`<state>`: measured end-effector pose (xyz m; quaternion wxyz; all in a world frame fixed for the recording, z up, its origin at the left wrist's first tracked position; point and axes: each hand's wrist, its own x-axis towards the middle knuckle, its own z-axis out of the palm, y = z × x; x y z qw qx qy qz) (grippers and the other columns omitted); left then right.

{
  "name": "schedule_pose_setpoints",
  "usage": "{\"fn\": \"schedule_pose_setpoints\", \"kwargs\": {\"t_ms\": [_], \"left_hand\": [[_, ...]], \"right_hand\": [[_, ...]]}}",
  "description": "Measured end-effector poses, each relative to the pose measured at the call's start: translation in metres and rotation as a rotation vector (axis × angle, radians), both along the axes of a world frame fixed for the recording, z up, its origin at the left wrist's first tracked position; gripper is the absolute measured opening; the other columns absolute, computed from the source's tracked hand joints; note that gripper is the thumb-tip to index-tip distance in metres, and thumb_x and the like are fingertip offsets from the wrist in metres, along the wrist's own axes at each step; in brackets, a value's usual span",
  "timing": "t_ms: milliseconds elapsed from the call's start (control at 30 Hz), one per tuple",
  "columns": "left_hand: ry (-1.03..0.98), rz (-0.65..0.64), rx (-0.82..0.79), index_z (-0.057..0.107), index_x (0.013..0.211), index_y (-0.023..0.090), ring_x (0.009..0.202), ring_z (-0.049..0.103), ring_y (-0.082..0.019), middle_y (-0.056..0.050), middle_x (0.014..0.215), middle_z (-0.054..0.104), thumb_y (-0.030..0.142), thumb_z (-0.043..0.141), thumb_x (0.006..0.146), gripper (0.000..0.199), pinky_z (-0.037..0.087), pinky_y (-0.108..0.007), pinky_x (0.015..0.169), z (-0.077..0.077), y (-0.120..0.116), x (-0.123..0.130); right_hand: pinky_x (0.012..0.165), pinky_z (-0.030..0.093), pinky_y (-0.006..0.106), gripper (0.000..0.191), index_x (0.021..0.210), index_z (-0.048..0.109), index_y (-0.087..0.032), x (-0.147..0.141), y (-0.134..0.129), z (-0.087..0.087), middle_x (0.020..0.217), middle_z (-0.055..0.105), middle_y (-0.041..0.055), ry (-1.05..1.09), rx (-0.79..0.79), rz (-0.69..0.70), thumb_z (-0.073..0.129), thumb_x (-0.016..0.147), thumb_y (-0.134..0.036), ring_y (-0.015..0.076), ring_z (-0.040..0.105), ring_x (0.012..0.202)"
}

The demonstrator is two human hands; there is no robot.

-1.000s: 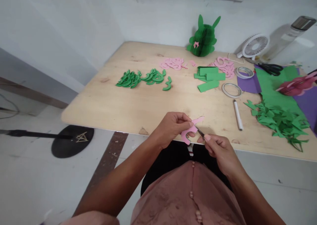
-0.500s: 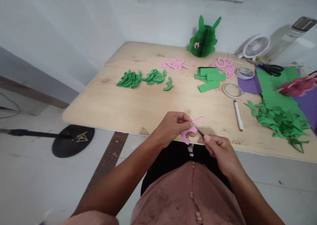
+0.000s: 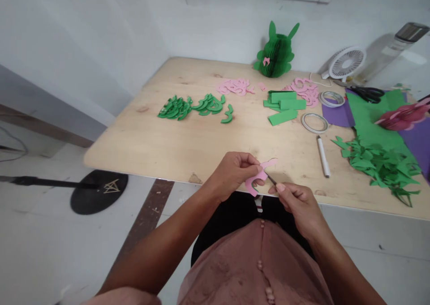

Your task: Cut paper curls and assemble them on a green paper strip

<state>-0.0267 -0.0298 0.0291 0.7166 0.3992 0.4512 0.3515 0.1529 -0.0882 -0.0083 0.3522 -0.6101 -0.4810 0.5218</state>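
Just over the table's front edge, my left hand (image 3: pixel 237 173) pinches a curved pink paper piece (image 3: pixel 250 185) between thumb and fingers. A bit of green shows along its inner curve. My right hand (image 3: pixel 298 204) is closed on a slim dark pointed tool (image 3: pixel 270 178), its tip meeting the pink paper's edge; the hand hides the rest of it, so its exact kind is unclear. Beyond my hands lie piles of scalloped green paper pieces (image 3: pixel 175 107) and pink paper cutouts (image 3: pixel 235 87). A green folded-paper figure (image 3: pixel 277 56) with two ears stands at the back.
To the right are green paper strips (image 3: pixel 284 102), tape rolls (image 3: pixel 315 122), a white marker (image 3: pixel 323 156), green scraps (image 3: pixel 379 161), black scissors (image 3: pixel 367 93) and a small white fan (image 3: pixel 347 63). A clear bottle (image 3: pixel 386 54) leans by the wall. A round black stand base (image 3: pixel 99 191) is on the floor.
Almost nothing differs. Both hands keep their place over the table edge, with the pink paper and the dark tool held as before; the tool has shifted very slightly.
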Motion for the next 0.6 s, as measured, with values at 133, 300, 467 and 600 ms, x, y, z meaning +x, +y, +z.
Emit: {"fn": "schedule_pose_setpoints", "kwargs": {"t_ms": [133, 300, 467, 600], "left_hand": [[-0.008, -0.002, 0.007, 0.061, 0.066, 0.014, 0.053, 0.064, -0.012, 0.000, 0.058, 0.065, 0.019, 0.067, 0.067, 0.008, 0.049, -0.020, 0.048, -0.0003, -0.0002, -0.0001], [-0.023, -0.004, 0.018, 0.061, 0.066, 0.013, 0.053, 0.063, -0.012, -0.001, 0.059, 0.066, 0.020, 0.068, 0.067, 0.010, 0.050, -0.021, 0.049, -0.0002, 0.0002, -0.0002], [-0.023, -0.012, 0.019, 0.060, 0.066, 0.013, 0.054, 0.064, -0.012, -0.001, 0.059, 0.066, 0.019, 0.068, 0.067, 0.010, 0.051, -0.021, 0.050, 0.0006, 0.0008, 0.0002], [-0.031, -0.011, 0.024, 0.060, 0.066, 0.013, 0.053, 0.064, -0.012, -0.001, 0.060, 0.066, 0.021, 0.069, 0.066, 0.012, 0.051, -0.022, 0.050, 0.0002, 0.0010, 0.0001]], "right_hand": [[0.043, 0.020, 0.024, 0.043, 0.072, 0.072, -0.014, 0.0005, 0.0002, -0.0009, 0.049, 0.039, -0.0027, 0.013, -0.007, -0.010, 0.059, 0.077, -0.054, 0.0090, 0.029, 0.046], [0.043, 0.019, 0.024, 0.042, 0.072, 0.073, -0.015, 0.0007, 0.0009, 0.0006, 0.049, 0.040, -0.0031, 0.012, -0.006, -0.023, 0.060, 0.076, -0.055, 0.0088, 0.027, 0.046], [0.044, 0.020, 0.024, 0.042, 0.067, 0.071, -0.015, -0.0005, 0.0015, 0.0042, 0.048, 0.039, -0.0032, -0.027, 0.007, -0.030, 0.060, 0.076, -0.054, 0.0089, 0.028, 0.046], [0.045, 0.023, 0.024, 0.040, 0.063, 0.069, -0.016, -0.0019, 0.0014, 0.0072, 0.048, 0.039, -0.0034, -0.063, 0.021, -0.037, 0.059, 0.077, -0.053, 0.0095, 0.031, 0.046]]}}
